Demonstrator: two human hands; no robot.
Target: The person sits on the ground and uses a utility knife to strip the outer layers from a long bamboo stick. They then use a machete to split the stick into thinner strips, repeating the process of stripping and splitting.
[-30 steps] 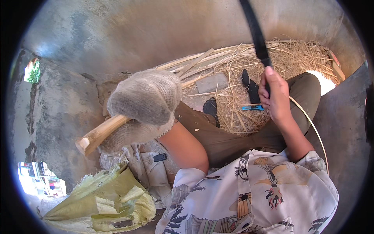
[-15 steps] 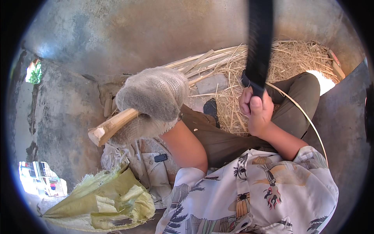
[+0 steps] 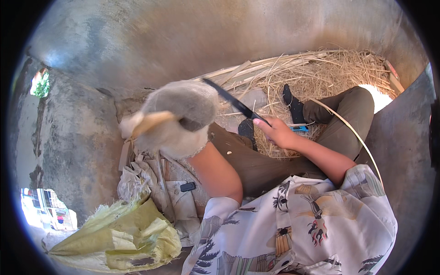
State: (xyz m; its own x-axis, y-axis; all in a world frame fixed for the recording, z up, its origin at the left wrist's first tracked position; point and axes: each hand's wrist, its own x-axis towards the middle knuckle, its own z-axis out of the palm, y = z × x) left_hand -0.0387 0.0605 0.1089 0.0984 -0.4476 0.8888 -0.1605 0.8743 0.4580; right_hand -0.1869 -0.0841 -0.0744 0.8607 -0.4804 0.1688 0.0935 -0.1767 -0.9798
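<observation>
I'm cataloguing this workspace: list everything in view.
Knife: one, black, right hand
Wooden piece: one, tan, left hand
Wood strips: several, pale, far wall
Shavings: one heap, tan, upper right
Block: one, grey, upper centre
Cutter: one, blue, on shavings
Thin strip: one, cream, right
Sack: one, yellowish, lower left
Cloth: some, pale, beside sack
Device: one, black, by cloth
Shirt: one, patterned white, bottom
Trousers: one, brown, centre
Feet: two, black-socked, centre
Left hand: one, grey-gloved, left
Right hand: one, bare, centre

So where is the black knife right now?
In the head view, the black knife is just above center, held in the bare right hand, its tip pointing up and left by the gloved left hand.
</observation>
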